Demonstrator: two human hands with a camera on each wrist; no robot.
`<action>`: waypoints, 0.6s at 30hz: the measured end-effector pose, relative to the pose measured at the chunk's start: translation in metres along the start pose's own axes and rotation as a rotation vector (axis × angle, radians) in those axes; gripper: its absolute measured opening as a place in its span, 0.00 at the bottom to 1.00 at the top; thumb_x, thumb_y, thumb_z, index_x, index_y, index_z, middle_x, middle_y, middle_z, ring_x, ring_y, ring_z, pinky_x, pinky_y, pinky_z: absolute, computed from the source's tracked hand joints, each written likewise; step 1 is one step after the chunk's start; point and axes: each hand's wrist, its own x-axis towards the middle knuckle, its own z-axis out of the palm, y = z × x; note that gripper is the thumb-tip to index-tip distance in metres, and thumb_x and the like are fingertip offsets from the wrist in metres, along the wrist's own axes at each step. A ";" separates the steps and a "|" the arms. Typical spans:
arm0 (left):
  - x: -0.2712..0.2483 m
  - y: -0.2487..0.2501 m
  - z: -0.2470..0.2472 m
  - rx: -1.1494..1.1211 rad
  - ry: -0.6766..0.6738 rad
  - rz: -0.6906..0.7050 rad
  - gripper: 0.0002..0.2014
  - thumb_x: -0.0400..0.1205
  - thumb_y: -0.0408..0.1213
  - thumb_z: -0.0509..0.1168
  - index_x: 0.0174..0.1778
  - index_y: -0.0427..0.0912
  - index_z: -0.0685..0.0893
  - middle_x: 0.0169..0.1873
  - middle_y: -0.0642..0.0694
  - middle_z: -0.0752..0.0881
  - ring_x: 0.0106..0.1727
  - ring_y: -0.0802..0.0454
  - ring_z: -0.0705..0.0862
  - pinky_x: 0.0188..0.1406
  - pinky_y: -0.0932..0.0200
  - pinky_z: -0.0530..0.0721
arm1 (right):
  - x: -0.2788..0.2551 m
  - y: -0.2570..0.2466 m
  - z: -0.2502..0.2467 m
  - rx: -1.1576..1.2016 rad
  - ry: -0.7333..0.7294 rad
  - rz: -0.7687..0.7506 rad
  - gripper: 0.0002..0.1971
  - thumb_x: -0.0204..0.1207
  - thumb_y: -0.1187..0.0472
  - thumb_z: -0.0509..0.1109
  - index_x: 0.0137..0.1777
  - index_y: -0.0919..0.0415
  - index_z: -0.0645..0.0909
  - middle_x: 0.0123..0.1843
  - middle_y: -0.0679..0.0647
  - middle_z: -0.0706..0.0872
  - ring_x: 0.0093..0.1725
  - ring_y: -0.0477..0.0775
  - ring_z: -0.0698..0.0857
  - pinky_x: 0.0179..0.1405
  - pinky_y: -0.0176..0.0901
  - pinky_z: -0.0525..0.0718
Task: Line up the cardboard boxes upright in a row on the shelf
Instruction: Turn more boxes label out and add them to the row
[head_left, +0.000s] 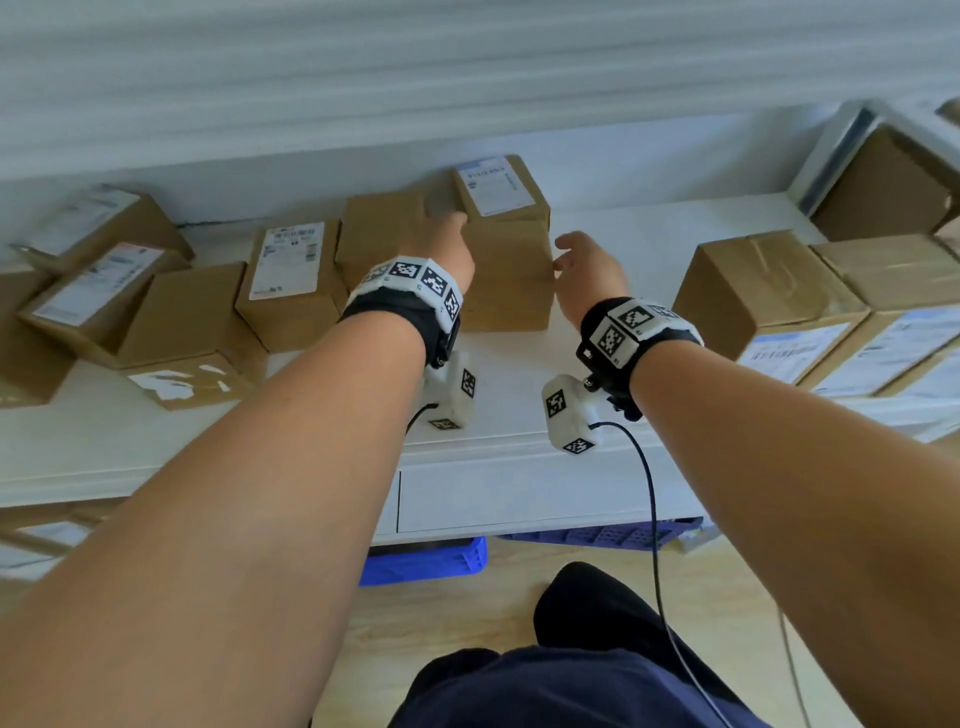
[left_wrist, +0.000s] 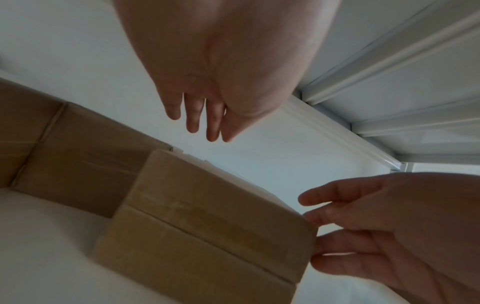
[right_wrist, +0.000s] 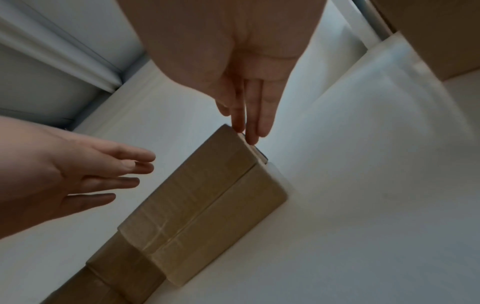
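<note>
Fingers straight and loose on both sides, nothing gripped. Left hand (head_left: 445, 248) up at the top left edge of the tall cardboard box (head_left: 506, 270), fingers (left_wrist: 193, 115) stretched out together; actual contact with the cardboard not clear in the head view, and from the left wrist they hang clear above it. Right hand (head_left: 587, 267) just off the box's right side, fingers (right_wrist: 253, 123) extended side by side with tips at the upper far corner, touching or a hair away, hard to call. Box upright on the white shelf (head_left: 519, 395), taped seam running down its near face, white label (head_left: 491, 186) on top, sitting between the two open palms. Immediately left, a plain box (head_left: 382, 236) snug against it, then a labelled box (head_left: 291, 280), both standing in line toward the back. Further left, a loose jumble of boxes (head_left: 130, 291), some tilted, one with torn white paper on its front. Off to the right, well apart, another cluster of boxes (head_left: 779, 291), labels on their lower faces. Marker-covered wristbands (head_left: 410, 283) on both wrists, a black cable (head_left: 652, 499) trailing down from the right one. Blue crate (head_left: 426, 564) under the shelf.
</note>
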 end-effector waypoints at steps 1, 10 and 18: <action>0.002 0.000 -0.001 -0.010 0.002 -0.009 0.26 0.85 0.26 0.52 0.80 0.45 0.67 0.75 0.40 0.73 0.68 0.38 0.78 0.67 0.45 0.79 | 0.001 -0.003 0.002 0.038 -0.006 0.009 0.25 0.76 0.70 0.51 0.72 0.55 0.72 0.63 0.58 0.84 0.59 0.60 0.84 0.60 0.53 0.84; 0.022 0.012 -0.002 0.109 -0.021 -0.020 0.24 0.87 0.29 0.52 0.81 0.45 0.66 0.71 0.42 0.77 0.67 0.41 0.80 0.64 0.49 0.79 | 0.012 -0.006 0.020 0.026 -0.015 -0.048 0.21 0.78 0.70 0.52 0.66 0.56 0.76 0.56 0.60 0.86 0.51 0.59 0.84 0.49 0.48 0.82; 0.056 0.018 0.009 0.173 -0.045 -0.088 0.19 0.88 0.39 0.51 0.73 0.38 0.75 0.65 0.38 0.82 0.63 0.38 0.82 0.58 0.50 0.80 | 0.064 0.002 0.011 -0.016 0.014 0.066 0.27 0.79 0.72 0.53 0.78 0.56 0.66 0.76 0.55 0.74 0.70 0.57 0.77 0.58 0.42 0.75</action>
